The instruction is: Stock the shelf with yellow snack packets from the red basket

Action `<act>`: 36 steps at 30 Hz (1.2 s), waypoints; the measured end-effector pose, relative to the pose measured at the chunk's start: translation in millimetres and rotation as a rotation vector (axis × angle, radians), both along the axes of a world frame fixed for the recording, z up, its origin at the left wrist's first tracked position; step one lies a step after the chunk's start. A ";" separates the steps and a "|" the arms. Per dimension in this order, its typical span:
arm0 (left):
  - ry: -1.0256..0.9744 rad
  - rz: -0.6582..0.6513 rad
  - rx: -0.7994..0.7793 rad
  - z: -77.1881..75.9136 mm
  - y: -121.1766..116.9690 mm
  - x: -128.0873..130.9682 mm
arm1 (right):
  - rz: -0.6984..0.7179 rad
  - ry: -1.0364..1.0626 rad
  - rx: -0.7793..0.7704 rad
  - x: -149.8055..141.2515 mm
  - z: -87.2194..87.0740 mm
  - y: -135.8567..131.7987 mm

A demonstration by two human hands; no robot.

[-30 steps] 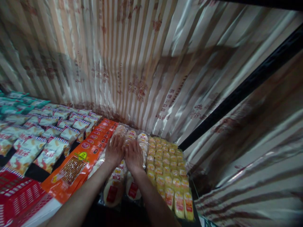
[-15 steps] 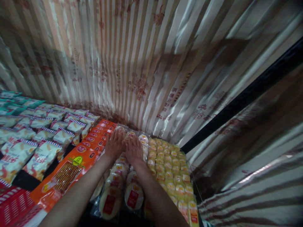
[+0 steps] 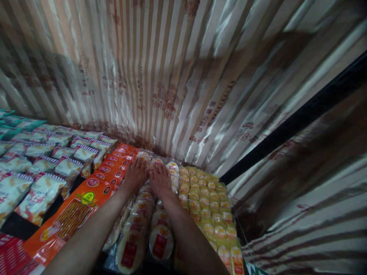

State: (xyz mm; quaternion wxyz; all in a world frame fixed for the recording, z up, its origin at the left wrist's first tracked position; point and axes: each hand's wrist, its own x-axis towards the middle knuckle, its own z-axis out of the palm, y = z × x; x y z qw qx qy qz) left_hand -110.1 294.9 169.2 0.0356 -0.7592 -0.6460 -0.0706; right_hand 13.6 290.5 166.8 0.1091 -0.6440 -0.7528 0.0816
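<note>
Both my arms reach forward over rows of round, flat pastries (image 3: 130, 250) in clear wrappers with red and yellow labels. My left hand (image 3: 136, 176) lies flat, palm down, on the far part of these rows, close to the orange snack packs. Beside it, my right hand (image 3: 159, 178) also rests palm down on the wrapped pastries, fingers pointing away from me. Neither hand is closed round anything. The pastries under the palms are hidden. Left of the hands overlap orange packs of brown sticks (image 3: 76, 217).
Small yellow-wrapped cakes (image 3: 205, 194) fill the right side. White snack bags (image 3: 43, 196) and green bags (image 3: 28, 123) stand at left, with a red basket (image 3: 11, 254) at the near left. A striped curtain (image 3: 160, 76) hangs behind, and a black pole (image 3: 286, 130) slants at right.
The view has shifted slightly, with the goods at left moving left and down in the picture. Both hands stay flat on the same rows, with their fingers barely changed.
</note>
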 end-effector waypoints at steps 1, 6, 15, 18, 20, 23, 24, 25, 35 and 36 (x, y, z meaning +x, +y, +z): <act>-0.001 0.002 0.004 -0.2 0.1 -0.2 | 0.001 0.004 0.001 -0.1 0.3 -0.3; -0.021 -0.002 0.014 -0.2 -0.4 -0.1 | 0.011 -0.009 0.038 0.3 -0.6 -0.5; -0.096 0.027 0.080 15.3 -20.3 6.3 | 0.022 -0.009 0.118 1.0 4.5 -13.9; -0.106 0.027 0.081 14.9 -29.5 8.9 | 0.023 -0.028 0.113 -0.1 7.6 -22.8; -0.105 0.021 0.069 13.5 -36.0 10.4 | 0.022 -0.037 0.096 -0.4 8.6 -29.6; -0.109 0.026 0.033 12.8 -46.1 12.4 | 0.024 -0.031 0.070 0.3 10.1 -41.0; -0.114 0.033 0.029 13.3 -49.5 13.0 | 0.025 -0.029 0.073 0.8 11.1 -44.9; -0.120 0.039 0.029 14.1 -53.0 13.8 | 0.025 -0.027 0.080 1.3 12.6 -48.8; -0.153 0.021 0.142 20.0 -103.0 20.5 | 0.026 -0.050 0.067 3.6 34.1 -95.7; -0.148 0.029 0.159 19.0 -109.8 19.9 | 0.032 -0.044 0.071 3.5 33.8 -101.1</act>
